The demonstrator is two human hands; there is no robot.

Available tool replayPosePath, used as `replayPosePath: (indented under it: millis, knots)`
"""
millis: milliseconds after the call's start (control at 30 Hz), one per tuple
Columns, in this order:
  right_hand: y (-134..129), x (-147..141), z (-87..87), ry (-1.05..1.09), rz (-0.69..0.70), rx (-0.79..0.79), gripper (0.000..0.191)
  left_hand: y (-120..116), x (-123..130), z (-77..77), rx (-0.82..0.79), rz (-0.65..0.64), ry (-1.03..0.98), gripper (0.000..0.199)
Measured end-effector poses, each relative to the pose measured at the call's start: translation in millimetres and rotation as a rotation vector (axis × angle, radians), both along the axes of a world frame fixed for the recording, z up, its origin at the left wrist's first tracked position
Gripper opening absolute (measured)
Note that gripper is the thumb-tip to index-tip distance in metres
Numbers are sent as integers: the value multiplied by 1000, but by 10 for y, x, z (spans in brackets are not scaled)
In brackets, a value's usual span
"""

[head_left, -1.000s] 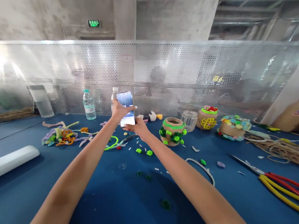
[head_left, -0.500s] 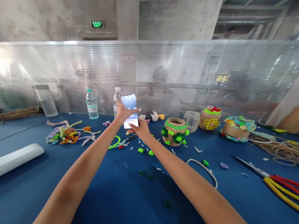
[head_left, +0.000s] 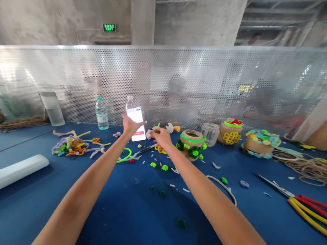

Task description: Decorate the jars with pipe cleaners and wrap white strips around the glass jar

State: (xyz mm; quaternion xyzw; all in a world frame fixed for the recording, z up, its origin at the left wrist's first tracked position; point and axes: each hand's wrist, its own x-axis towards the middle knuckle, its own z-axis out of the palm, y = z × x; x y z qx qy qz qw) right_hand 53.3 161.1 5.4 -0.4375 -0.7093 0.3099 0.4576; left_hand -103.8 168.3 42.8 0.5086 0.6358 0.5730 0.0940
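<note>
My left hand (head_left: pixel 130 125) grips a smartphone (head_left: pixel 136 123) upright, its lit screen facing me, in front of a water bottle (head_left: pixel 130 102). My right hand (head_left: pixel 161 136) is off the phone, its fingers beside a small white fluffy piece (head_left: pixel 150 133) and near a plush duck toy (head_left: pixel 169 128). I cannot tell whether those fingers hold anything. Below that hand lie a slim metal tool (head_left: pixel 146 149) and a green pipe-cleaner loop (head_left: pixel 124 156) on the blue table cover (head_left: pixel 108 208).
Twine-wrapped jars decorated with pipe cleaners (head_left: pixel 191 145) and a glass jar (head_left: pixel 210 134) stand to the right. Pipe cleaners (head_left: pixel 73 146), a white tube (head_left: pixel 12 174), scissors (head_left: pixel 276 188) and coiled twine (head_left: pixel 321 172) lie about. A perforated metal screen (head_left: pixel 205 80) runs behind the table.
My right hand has moved off the bottom of the phone, to the right and toward me. The phone now stands slightly further left, with its screen showing a different, brighter display.
</note>
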Motion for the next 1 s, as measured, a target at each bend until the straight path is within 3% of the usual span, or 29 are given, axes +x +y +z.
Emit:
replayPosePath:
  millis: [100, 200, 433, 533, 600, 700, 767, 867, 933, 1000]
  knots:
    - [-16, 131, 203, 9, -180, 31, 12, 71, -120, -120, 21, 64, 24, 82]
    - [-85, 222, 450, 41, -229, 66, 9, 125, -176, -203, 47, 83, 73, 85]
    - [-495, 456, 1035, 154, -77, 86, 7, 164, -117, -296, 28, 55, 94, 89]
    - [-658, 607, 1214, 181, -14, 99, 6, 97, -99, -250, 9, 76, 36, 87]
    - [-725, 709, 1296, 192, 17, 136, 5, 11, -110, -110, 11, 126, -27, 77]
    - [-809, 826, 1379, 207, 52, 222, 4, -198, -128, 287, 37, 107, -93, 53]
    - [-878, 861, 1415, 216, 143, 258, 3, -401, -100, 603, 16, -51, -95, 41]
    - [-991, 850, 1444, 171, 319, 299, 3, -760, 44, 970, -91, -467, -64, 32]
    - [-1046, 826, 1448, 110, 372, 342, 5, -975, 178, 1093, -142, -752, -20, 27]
    - [-1072, 810, 1444, 61, 388, 369, 6, -1122, 293, 1138, -129, -862, 45, 16]
